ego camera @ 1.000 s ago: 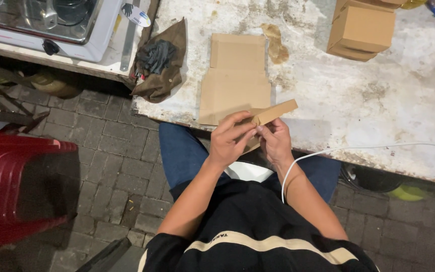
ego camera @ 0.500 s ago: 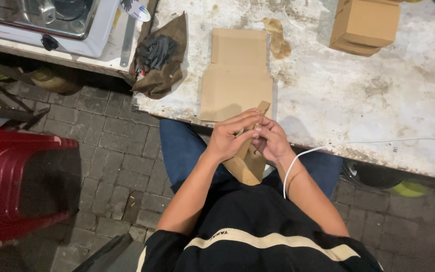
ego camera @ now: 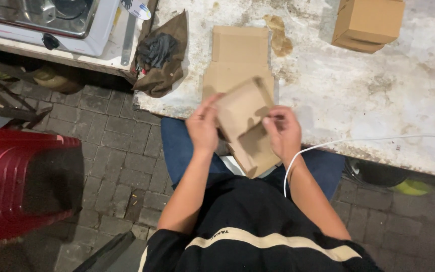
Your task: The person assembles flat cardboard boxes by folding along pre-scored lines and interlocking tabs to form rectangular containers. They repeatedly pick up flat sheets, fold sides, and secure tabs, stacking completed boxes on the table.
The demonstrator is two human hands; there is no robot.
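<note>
While both hands' fingers [ego camera: 208, 108] pinch it, cardboard blank [ego camera: 245, 123] tilts.

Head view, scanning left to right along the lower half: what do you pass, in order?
Red plastic stool → paved brick floor → left hand → cardboard piece held between both hands → right hand → white cable → yellow-green object under the table.

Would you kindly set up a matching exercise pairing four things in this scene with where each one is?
Things:
1. folded cardboard piece
2. flat cardboard blank
3. closed cardboard box
4. red plastic stool

Places:
A. far right of the tabletop
B. on the paving, left of the person
C. held between both hands
D. lying flat on the table near its edge

Pairs: 1-C, 2-D, 3-A, 4-B
</note>
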